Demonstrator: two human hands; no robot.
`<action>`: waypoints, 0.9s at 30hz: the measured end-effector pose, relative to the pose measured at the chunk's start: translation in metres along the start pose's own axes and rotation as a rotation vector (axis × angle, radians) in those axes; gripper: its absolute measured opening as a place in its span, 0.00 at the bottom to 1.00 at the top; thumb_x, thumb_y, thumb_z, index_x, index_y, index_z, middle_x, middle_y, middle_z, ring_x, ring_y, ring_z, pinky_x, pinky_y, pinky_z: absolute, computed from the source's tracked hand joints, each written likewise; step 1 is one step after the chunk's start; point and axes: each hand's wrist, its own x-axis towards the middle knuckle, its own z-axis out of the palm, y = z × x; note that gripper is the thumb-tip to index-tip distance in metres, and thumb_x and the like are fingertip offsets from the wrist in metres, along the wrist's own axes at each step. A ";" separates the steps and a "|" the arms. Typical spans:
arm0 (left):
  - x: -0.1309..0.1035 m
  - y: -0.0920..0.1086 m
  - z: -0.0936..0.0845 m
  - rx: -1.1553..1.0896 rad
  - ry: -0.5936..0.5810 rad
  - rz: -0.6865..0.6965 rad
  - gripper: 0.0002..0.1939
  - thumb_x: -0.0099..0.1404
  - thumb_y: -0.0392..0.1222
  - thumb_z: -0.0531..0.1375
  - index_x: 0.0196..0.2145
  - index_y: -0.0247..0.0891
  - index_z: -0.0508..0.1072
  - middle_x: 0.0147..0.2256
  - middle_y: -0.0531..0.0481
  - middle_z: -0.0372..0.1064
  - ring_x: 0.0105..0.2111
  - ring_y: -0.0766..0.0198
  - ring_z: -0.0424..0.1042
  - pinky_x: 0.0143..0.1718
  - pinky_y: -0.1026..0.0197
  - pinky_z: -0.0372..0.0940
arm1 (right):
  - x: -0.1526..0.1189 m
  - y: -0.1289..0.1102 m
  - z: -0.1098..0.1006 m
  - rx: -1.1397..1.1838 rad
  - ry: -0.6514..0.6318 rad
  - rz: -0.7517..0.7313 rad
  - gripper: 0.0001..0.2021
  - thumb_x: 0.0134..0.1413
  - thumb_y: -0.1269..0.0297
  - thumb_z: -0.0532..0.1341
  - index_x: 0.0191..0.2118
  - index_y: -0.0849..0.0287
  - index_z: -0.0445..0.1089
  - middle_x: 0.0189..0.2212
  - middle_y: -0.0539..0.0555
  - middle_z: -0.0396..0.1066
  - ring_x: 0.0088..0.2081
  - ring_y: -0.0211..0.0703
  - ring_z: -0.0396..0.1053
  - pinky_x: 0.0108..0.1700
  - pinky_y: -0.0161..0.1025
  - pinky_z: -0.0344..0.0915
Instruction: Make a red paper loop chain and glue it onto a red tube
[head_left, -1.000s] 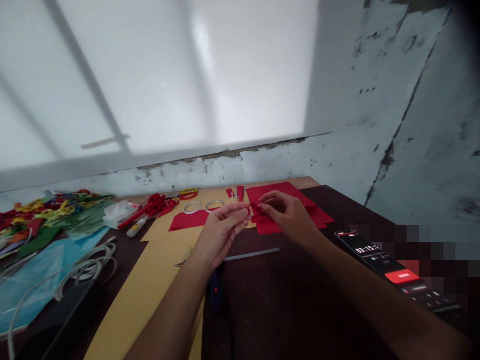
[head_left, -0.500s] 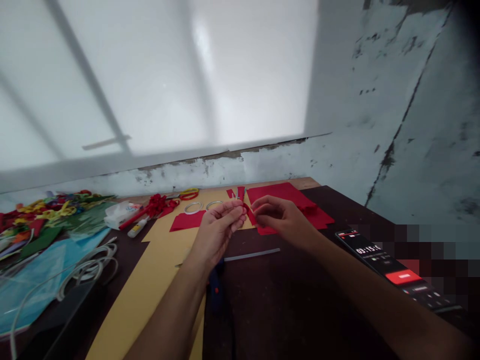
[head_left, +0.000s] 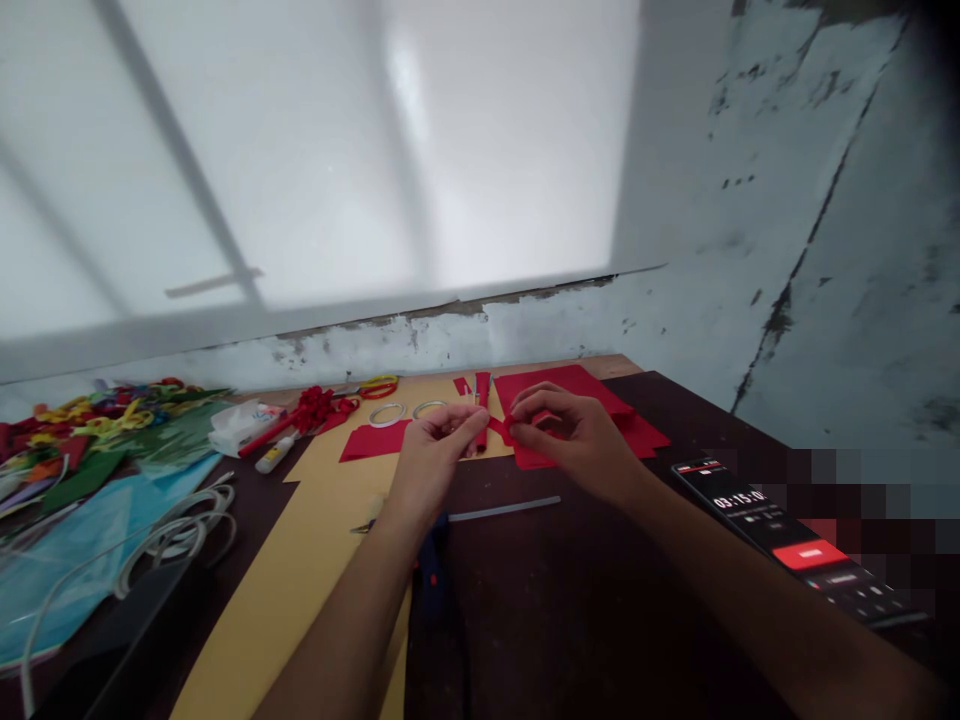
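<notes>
A small strip of red felt-like material [head_left: 496,427] stretches between my two hands above the dark table. My left hand [head_left: 439,455] pinches its left end between thumb and forefinger. The thumb and fingertips of my right hand [head_left: 574,440] close on its other end. Behind the hands lie red sheets [head_left: 574,385] on the right and a red roll or folded piece [head_left: 482,390] in the middle. Below my left wrist is a dark blue glue gun [head_left: 430,575], partly hidden by the forearm, with a translucent glue stick [head_left: 510,509] jutting out to the right.
Tape-like rings [head_left: 387,415], yellow-handled scissors [head_left: 379,387] and a red ruffled flower [head_left: 311,410] lie toward the back. A small glue bottle [head_left: 275,455], coiled white cable [head_left: 176,530] and colourful scraps [head_left: 112,415] fill the left. A phone [head_left: 780,530] lies right, beside my forearm.
My hands have drawn slightly apart, and the red strip now spans the gap between them. My right hand's fingers have closed on its end.
</notes>
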 end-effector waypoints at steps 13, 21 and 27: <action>-0.003 0.000 0.002 0.041 -0.084 0.041 0.12 0.61 0.48 0.66 0.36 0.36 0.80 0.29 0.49 0.75 0.31 0.67 0.71 0.39 0.63 0.66 | -0.003 0.000 0.001 -0.363 0.074 -0.085 0.03 0.52 0.68 0.67 0.35 0.55 0.76 0.28 0.48 0.74 0.31 0.38 0.68 0.35 0.36 0.63; -0.006 0.005 0.007 0.121 -0.042 0.157 0.08 0.55 0.41 0.70 0.34 0.38 0.80 0.30 0.50 0.77 0.31 0.67 0.73 0.36 0.64 0.67 | -0.005 -0.007 0.002 -0.422 0.153 -0.217 0.04 0.52 0.70 0.67 0.34 0.55 0.74 0.29 0.48 0.72 0.33 0.39 0.69 0.38 0.36 0.65; -0.009 0.008 0.010 0.182 -0.002 0.204 0.06 0.55 0.40 0.70 0.32 0.39 0.80 0.30 0.50 0.78 0.30 0.66 0.74 0.36 0.64 0.69 | -0.007 -0.010 0.003 -0.441 0.201 -0.266 0.05 0.53 0.70 0.65 0.36 0.53 0.73 0.31 0.49 0.73 0.34 0.40 0.70 0.39 0.37 0.67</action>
